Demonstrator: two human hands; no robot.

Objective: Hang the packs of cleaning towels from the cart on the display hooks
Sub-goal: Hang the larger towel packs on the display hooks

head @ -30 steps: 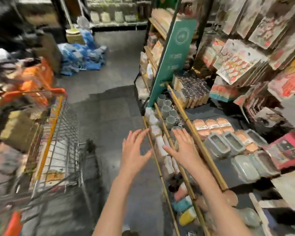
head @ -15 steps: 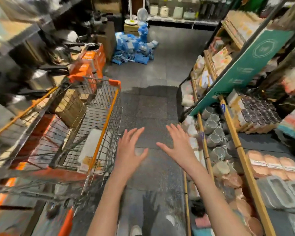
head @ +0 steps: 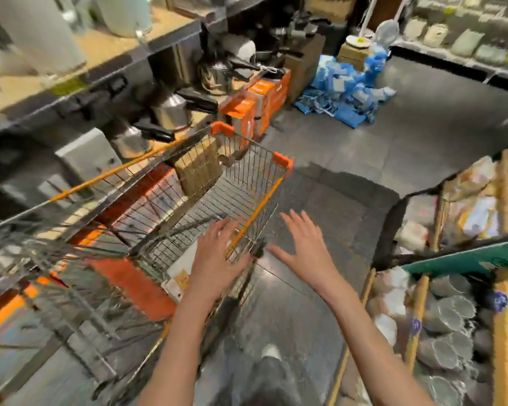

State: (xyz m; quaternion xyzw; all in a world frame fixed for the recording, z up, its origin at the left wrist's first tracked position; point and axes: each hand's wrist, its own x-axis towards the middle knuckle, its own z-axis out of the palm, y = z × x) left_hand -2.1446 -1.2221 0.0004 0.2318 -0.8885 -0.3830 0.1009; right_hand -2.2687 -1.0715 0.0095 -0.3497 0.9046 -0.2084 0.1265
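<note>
In the head view, the person is turning away from the shelves toward the cart (head: 258,206), which was further left a second ago; the left hand (head: 217,256) is reaching over its orange rim with fingers spread, holding nothing; the right hand (head: 302,247) is hovering open beside it; a white pack (head: 178,276), probably the towels, is lying just below the left palm; open floor (head: 364,159) is lying beyond both hands.
</note>
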